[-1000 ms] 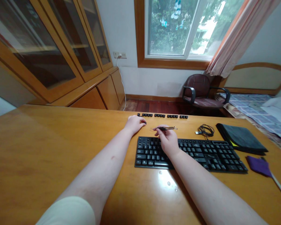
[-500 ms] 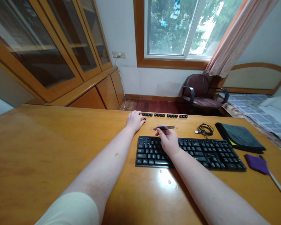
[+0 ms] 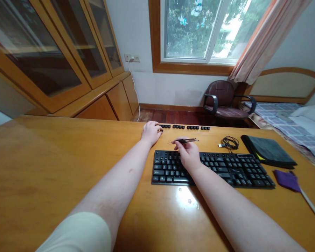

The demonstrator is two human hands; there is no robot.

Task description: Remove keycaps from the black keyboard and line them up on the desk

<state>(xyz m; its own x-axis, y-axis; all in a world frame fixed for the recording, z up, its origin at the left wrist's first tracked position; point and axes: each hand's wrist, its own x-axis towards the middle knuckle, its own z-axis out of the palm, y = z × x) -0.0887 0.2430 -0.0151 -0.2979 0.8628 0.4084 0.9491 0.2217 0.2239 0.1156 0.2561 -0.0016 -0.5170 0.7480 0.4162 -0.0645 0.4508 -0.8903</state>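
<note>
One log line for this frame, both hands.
left hand: keycap at fingertips | right hand: over keyboard, holding tool | keycap row: far edge of desk

Right hand (image 3: 189,154) and forearm (image 3: 233,206) are hiding part of the keyboard (image 3: 241,171); its lettering (image 3: 157,172) is appearing too small to read. The hand is also covering some of the tool (image 3: 185,140). Left hand (image 3: 151,133) is obscuring the left end of the cap row (image 3: 179,127). Edges are cropping sleeve (image 3: 81,231), window (image 3: 191,38), curtain (image 3: 271,40) and bed (image 3: 301,129).
</note>
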